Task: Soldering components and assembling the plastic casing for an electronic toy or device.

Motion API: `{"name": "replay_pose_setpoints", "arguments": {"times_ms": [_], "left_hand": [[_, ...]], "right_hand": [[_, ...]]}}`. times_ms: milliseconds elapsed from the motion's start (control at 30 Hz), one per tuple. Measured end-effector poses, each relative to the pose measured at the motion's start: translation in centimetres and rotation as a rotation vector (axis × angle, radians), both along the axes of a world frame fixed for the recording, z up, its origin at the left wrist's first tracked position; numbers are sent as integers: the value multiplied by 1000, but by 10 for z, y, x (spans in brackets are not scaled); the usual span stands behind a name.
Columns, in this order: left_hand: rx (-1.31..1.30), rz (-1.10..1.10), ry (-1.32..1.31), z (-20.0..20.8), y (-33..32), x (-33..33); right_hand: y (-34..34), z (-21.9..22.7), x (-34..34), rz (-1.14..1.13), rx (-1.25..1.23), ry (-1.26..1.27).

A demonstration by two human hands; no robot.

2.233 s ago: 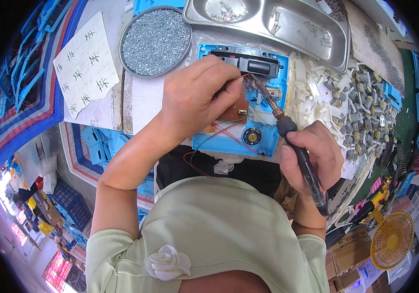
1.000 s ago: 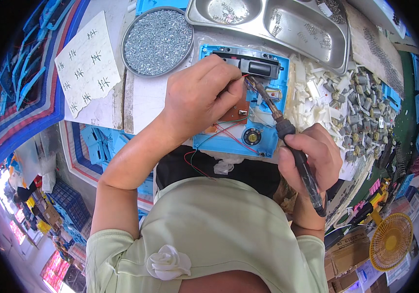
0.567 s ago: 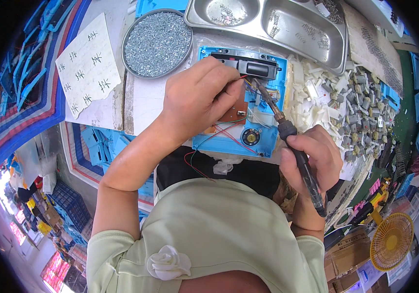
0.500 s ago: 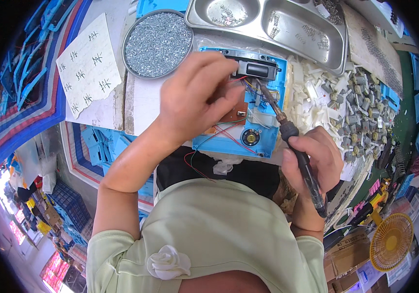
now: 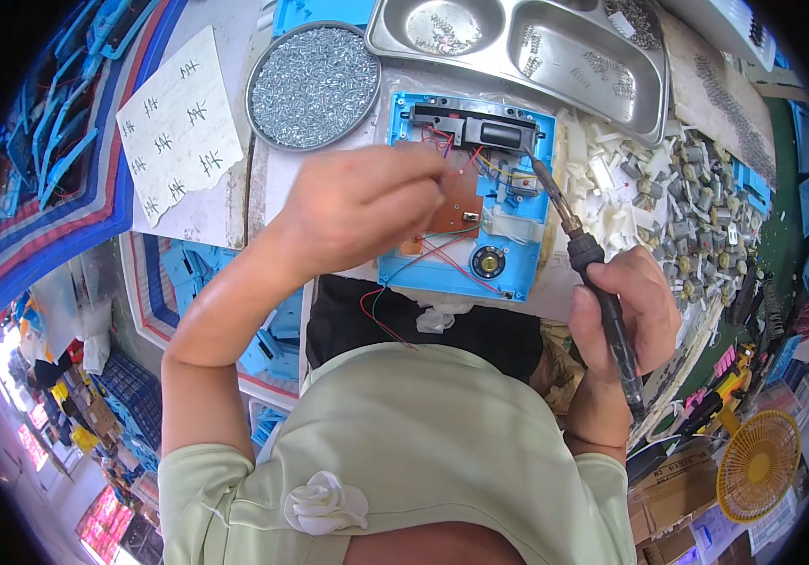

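In front of me lies a light blue plastic casing (image 5: pixel 442 275) holding a brown circuit board (image 5: pixel 458 202), a small round speaker (image 5: pixel 487 263), thin coloured wires and a long black part (image 5: pixel 499 135) along its far side. My left hand (image 5: pixel 357 202) is over the casing's left side, fingertips pinched together beside the red wires; what they grip, if anything, is hidden. My right hand (image 5: pixel 635 311) is wrapped round the dark handle of a soldering iron (image 5: pixel 585 250). Its tip points up and left, close to the right end of the black part.
A round dish of small metal pins (image 5: pixel 312 87) and a steel compartment tray (image 5: pixel 517 71) with springs stand at the back. White plastic pieces and small motors (image 5: pixel 696 202) are heaped on the right. A marked paper (image 5: pixel 180 127) lies left; a yellow fan (image 5: pixel 756 466) is at lower right.
My left hand has drawn back left and lower, uncovering more of the board and black part. My right hand and the soldering iron have shifted slightly right, the tip now nearer the black part's right end.
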State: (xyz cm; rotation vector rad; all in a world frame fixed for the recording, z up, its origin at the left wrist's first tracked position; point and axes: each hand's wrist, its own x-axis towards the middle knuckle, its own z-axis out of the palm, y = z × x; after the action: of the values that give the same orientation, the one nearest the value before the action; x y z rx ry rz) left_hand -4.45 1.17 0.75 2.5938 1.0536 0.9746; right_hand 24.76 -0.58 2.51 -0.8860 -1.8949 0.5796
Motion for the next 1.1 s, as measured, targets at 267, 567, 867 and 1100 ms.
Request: {"name": "replay_pose_setpoints", "arguments": {"times_ms": [267,567,867,1100], "left_hand": [[-52,-110,-7,-4,21,22],[-153,-114,-10,-4,-6,-5],[-144,-108,-4,-11,6,12],[-274,157,-204,-4,1,24]], "right_hand": [[-1,1,2,4,-27,-3],[5,-3,3,0,-18,23],[2,0,-1,0,-1,30],[-2,-4,0,0,-35,22]]}}
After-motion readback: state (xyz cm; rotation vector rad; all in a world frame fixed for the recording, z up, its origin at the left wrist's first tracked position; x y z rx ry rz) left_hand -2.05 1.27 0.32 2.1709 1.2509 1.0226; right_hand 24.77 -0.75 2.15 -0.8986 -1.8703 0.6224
